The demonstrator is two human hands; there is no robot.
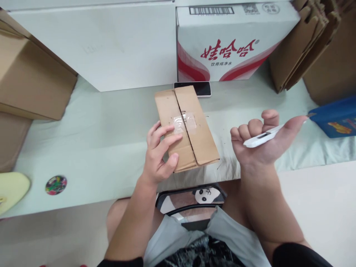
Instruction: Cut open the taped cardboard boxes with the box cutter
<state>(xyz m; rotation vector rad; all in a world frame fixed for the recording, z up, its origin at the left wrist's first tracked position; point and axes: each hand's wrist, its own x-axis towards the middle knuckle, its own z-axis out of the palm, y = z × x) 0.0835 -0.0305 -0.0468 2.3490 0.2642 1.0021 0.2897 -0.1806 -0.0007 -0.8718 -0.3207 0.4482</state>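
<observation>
A small brown cardboard box (201, 139) lies at an angle on the table, its two top flaps meeting along a seam crossed by clear tape (190, 120). My left hand (161, 152) rests on the box's left side, fingers apart, with two fingertips close to the tape and the thumb near the front corner. Off to the right of the box, my right hand (258, 144) is raised, palm up, with curled fingers. It holds a white utility knife (260, 140); its thumb lies along the handle and the thin blade points right, away from the box.
A phone (204, 89) lies partly behind the small box. Large white cartons (111, 48) and a red-and-white carton (222, 52) stand at the back. Folded cardboard (297, 48) and a blue package (336, 118) are right; brown boxes (36, 74) and a round sticker (56, 184) are left.
</observation>
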